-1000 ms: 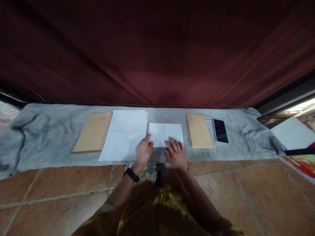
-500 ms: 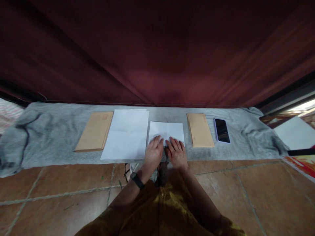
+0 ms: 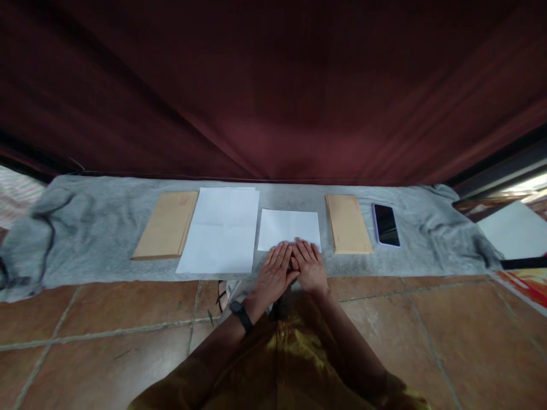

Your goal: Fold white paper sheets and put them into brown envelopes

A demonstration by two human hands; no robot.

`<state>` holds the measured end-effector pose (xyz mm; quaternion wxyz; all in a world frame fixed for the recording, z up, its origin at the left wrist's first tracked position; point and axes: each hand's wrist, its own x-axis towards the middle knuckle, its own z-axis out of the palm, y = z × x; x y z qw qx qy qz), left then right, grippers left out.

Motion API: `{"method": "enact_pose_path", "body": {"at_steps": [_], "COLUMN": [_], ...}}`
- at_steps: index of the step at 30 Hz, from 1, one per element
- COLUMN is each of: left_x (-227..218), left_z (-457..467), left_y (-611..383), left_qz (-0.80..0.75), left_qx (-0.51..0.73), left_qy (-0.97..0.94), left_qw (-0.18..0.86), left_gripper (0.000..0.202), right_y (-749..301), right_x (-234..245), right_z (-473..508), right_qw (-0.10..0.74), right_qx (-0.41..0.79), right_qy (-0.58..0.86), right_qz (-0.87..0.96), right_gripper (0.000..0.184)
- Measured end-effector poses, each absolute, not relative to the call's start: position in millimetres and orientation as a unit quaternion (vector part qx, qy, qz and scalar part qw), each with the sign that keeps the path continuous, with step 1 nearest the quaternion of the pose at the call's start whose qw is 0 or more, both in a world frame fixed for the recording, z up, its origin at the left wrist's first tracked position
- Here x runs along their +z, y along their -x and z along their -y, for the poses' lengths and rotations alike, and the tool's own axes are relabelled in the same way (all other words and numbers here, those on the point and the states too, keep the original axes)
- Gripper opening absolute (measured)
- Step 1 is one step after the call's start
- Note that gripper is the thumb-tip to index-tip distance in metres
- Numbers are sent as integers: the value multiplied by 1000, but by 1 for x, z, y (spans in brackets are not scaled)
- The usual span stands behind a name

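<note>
A folded sheet of white paper [image 3: 289, 225] lies crosswise in front of me on the grey cloth. Along its near edge rests my left hand [image 3: 276, 270], palm down with fingers stretched out flat. My right hand [image 3: 310, 266] lies flat beside it, fingertips on the same edge, and the two hands touch. Neither hand grips anything. Left of the folded sheet is a stack of larger white paper [image 3: 220, 230] with faint creases. Brown envelopes [image 3: 166, 225] lie further left, and a second stack of brown envelopes [image 3: 349, 224] is on the right.
A phone [image 3: 386, 225] in a pale purple case lies right of the envelopes. The grey cloth [image 3: 431, 239] covers a long narrow surface, wrinkled at both ends. Behind it hangs a dark red curtain [image 3: 273, 114]. Tiled floor [image 3: 128, 353] shows below.
My left hand has slid right along the paper's near edge until it meets my right hand. The right hand has barely moved. The papers, envelopes and phone stay in place.
</note>
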<state>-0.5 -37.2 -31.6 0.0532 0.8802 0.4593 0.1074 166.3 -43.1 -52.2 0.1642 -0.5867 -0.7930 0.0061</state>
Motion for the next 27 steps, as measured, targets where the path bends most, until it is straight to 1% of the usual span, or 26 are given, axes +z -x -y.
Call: {"method": "enact_pose_path", "body": {"at_steps": [7,16,21,27], "left_x": [-39,-41,-43,-42], "left_z": [39,38,40,44], "left_y": [4,8,10,16], "left_qz": [-448,-434,-446,-465], "left_qx": [91,66,58,50], "left_qy": [-889,-898,-893,-884], "left_qw": [32,13,9,4], "left_gripper": [78,81,88,90], "right_y": [-174,-186,-194,-203], "right_x": [-50,-52,-55,-58], "right_z": [51,62,69,76], "right_qw": [163,157,152,160], "right_qx": [-3,-5,-9,-19], "right_qy": [574,584,592,599], "right_qz": [802,797,791,784], "right_gripper": [47,51,51,53]}}
